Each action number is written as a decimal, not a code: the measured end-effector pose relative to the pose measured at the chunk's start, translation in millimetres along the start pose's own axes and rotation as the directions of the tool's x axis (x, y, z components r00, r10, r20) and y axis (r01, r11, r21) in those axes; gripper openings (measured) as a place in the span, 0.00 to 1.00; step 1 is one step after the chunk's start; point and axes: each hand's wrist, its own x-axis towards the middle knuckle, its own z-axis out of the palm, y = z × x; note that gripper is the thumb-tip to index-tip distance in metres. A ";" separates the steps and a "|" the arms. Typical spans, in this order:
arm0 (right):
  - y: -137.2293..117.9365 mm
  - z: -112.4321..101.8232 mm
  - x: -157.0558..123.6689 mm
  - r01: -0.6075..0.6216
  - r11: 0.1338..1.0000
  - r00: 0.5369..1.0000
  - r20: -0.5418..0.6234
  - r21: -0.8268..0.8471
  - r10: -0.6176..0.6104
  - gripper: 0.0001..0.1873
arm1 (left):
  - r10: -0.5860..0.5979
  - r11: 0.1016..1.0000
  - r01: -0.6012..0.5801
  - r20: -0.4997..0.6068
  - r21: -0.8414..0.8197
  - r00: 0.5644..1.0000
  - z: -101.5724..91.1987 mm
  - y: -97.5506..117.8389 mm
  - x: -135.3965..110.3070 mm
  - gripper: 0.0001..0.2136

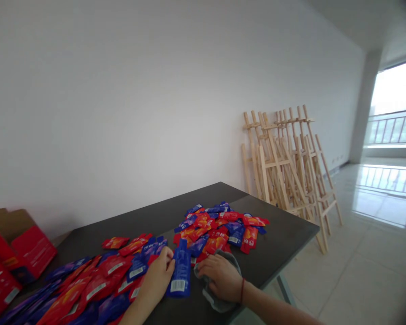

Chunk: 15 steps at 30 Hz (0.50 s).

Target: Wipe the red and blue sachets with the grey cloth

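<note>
A blue bottle-shaped pouch [180, 273] with a white barcode label shows between my two hands near the table's front. My left hand [159, 271] is closed, its thumb and fingertips pinching at the pouch's left edge. To the right, my right hand [222, 274] grips a crumpled grey cloth [235, 262] against the dark table [267, 257]. Red and blue pouches [219, 239] form a loose pile just beyond my hands. Left of my left hand spreads a larger heap of similar pouches [101, 275], overlapping one another.
Open red cardboard boxes [32, 246] stand at the table's left end. A white wall [122, 113] runs behind the table. Several wooden easels [284, 158] lean against it past the far right corner. Glossy tiled floor [358, 262] extends right towards a window.
</note>
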 end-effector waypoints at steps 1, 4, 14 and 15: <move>1.2 -0.2 0.0 -0.004 1.000 1.000 -0.026 0.012 0.004 0.21 | -0.058 0.997 0.060 0.035 -0.040 0.998 9.3 -0.8 -9.1 0.06; -0.8 -3.6 1.9 0.005 1.000 0.999 -0.047 0.018 -0.004 0.22 | -0.125 0.991 0.130 0.093 -0.042 0.988 29.3 -4.3 -29.3 0.08; -31.9 8.5 15.1 0.296 0.948 0.935 0.238 -0.116 -0.263 0.26 | 0.149 0.979 -0.138 -0.068 0.148 0.986 65.2 -26.4 -62.8 0.23; -29.6 10.2 17.1 0.281 0.950 0.939 0.242 -0.136 -0.243 0.26 | 0.161 0.980 -0.149 -0.082 0.132 0.983 70.2 -29.7 -63.5 0.24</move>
